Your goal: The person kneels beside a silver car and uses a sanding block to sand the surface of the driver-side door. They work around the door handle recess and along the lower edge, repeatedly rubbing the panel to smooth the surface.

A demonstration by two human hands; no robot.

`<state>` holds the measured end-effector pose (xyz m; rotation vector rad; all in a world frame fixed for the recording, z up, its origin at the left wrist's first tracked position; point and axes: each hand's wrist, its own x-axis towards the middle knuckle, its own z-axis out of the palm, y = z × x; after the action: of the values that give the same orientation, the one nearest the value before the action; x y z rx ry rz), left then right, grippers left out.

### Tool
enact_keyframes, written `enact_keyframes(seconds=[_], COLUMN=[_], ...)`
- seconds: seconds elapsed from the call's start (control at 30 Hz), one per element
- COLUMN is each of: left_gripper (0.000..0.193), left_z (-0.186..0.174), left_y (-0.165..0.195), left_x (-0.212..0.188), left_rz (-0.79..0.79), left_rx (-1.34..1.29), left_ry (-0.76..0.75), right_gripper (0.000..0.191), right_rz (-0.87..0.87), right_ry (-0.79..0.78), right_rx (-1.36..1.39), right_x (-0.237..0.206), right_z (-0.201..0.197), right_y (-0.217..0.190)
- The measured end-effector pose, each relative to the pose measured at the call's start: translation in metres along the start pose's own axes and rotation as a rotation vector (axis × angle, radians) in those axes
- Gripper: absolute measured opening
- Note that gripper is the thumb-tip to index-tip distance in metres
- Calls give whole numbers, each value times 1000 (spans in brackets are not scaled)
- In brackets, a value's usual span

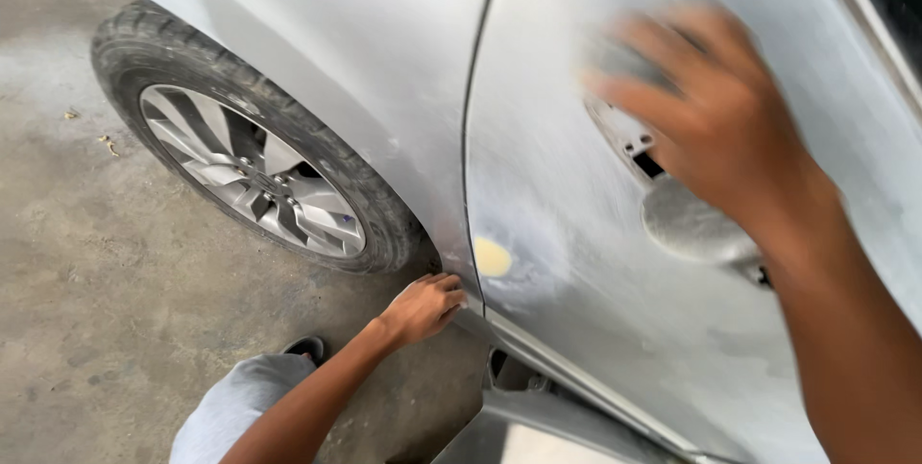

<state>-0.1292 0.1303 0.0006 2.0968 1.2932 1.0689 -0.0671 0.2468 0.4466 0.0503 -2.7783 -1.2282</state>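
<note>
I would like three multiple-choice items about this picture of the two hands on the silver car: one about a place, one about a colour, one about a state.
1. Where does the left hand rest?
A. on the black tyre
B. at the lower edge of the silver car body, by the panel gap
C. on the concrete floor

2. What colour is the small round filler spot on the dull grey sanded door panel?
A. pale yellow
B. red
C. dark blue

3. How does the right hand look?
A. sharp and hanging in the air
B. motion-blurred, flat against the door panel
C. closed around a hammer

Answers: 1 B, the fingers touch the body edge beside the gap, apart from the alloy wheel. 2 A, the spot is pale yellow. 3 B, the hand is smeared over the panel.
</note>
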Motion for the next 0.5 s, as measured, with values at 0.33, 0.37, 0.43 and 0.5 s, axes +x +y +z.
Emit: enact_keyframes(seconds=[0.33, 0.37, 0.43, 0.5], left_gripper=[12, 11, 12, 12], left_z=[7, 5, 2, 4], left_y=[-16, -17, -15, -11], left_x=[-9, -9, -5, -1], left_rz=[-5, -5, -15, -59], left_rx=[5, 7, -6, -54], left_ry=[-11, 23, 106, 108], right_gripper=[28, 29, 31, 38], right_rz=[151, 181, 140, 53], right_ry=[-158, -173, -140, -64], right_rx=[70, 69, 31, 57], right_x=[-50, -48, -22, 30], right_z=[-46, -47, -39, -16], right_y=[-16, -17, -16, -10])
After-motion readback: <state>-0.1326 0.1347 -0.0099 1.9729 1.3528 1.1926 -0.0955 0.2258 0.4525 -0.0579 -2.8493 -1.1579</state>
